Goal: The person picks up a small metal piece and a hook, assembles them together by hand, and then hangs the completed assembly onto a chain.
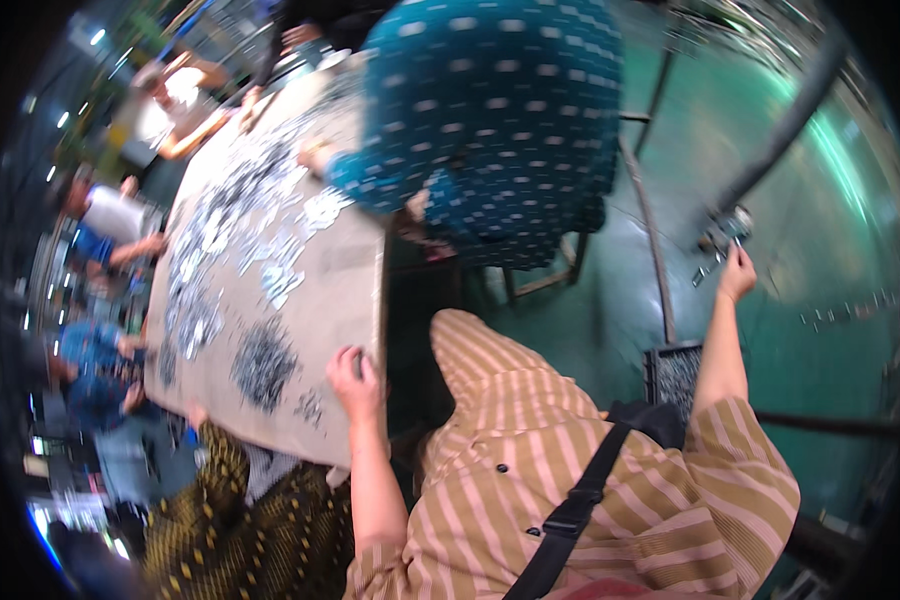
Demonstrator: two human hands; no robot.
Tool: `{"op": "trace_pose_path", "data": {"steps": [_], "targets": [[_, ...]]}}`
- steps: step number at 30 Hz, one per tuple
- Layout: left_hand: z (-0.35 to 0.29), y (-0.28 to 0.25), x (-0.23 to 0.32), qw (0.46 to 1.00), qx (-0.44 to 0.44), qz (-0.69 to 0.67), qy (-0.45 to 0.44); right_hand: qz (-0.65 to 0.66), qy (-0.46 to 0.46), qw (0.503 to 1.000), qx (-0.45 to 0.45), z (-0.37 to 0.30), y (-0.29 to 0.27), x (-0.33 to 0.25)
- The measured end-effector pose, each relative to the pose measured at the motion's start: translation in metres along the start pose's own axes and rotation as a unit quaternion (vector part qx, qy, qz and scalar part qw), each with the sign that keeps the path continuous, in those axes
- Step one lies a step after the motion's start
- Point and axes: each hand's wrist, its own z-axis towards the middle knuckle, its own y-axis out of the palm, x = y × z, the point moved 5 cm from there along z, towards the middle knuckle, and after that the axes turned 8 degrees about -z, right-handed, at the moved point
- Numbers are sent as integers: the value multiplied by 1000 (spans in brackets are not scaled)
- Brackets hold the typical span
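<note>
At the right edge of the table (342, 310), my left hand (355, 385) is closed, with something small and dark between thumb and fingers that I cannot make out. Left of it on the brown tabletop lie a heap of small dark grey pieces (263, 365) and a smaller scatter of pieces (310, 408). Out to the right, my right hand (738, 275) is raised with its fingers pinched together beside a metal fitting (727, 230) at the end of a thick grey bar. Whatever those fingertips hold is too small and blurred to tell.
Below my right hand stands a black crate (675, 370) of small grey pieces. Many flat silvery pieces (280, 275) cover the table farther off. A co-worker in a teal patterned top (500, 120) sits close ahead, another in dark dotted cloth (260, 520) at near left. More people line the far side.
</note>
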Motion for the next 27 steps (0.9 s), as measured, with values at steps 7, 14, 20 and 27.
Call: {"op": "trace_pose_path", "data": {"steps": [7, 14, 20, 27], "targets": [[2, -23, -2, 999, 30, 11, 18, 76, -84, 986, -126, -37, 32, -76], [10, -44, -35, 990, 142, -1, 5, 203, -135, 943, -224, -70, 42, -145], [21, -69, -24, 975, 191, -42, -102, 278, -185, 881, -335, -99, -3, -245], [35, -59, 58, 973, 79, -206, -67, 324, -254, 768, -490, -142, -52, -348]]}}
